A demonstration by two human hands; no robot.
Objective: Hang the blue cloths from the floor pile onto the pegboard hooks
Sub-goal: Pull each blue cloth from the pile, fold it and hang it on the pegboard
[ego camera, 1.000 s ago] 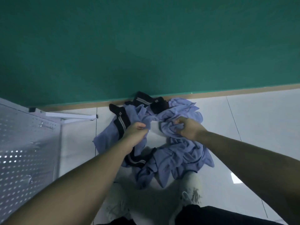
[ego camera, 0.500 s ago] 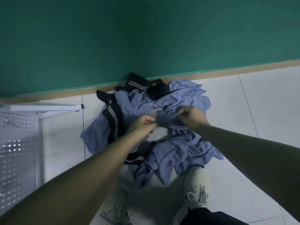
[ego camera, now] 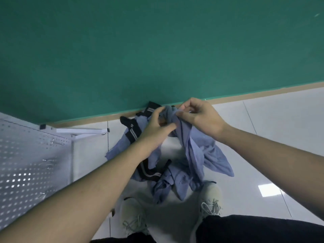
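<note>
Now both hands raised above floor pile [ego camera: 157,165]. Left hand [ego camera: 156,125] and right hand [ego camera: 199,118] pinch bunched top of blue cloth [ego camera: 194,148], fingers curled; cloth hangs toward pile near green wall [ego camera: 157,50]. Pegboard [ego camera: 29,155] at left.

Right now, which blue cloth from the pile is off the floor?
The blue cloth pinched by the left hand and right hand; the others lie in the floor pile.
</note>
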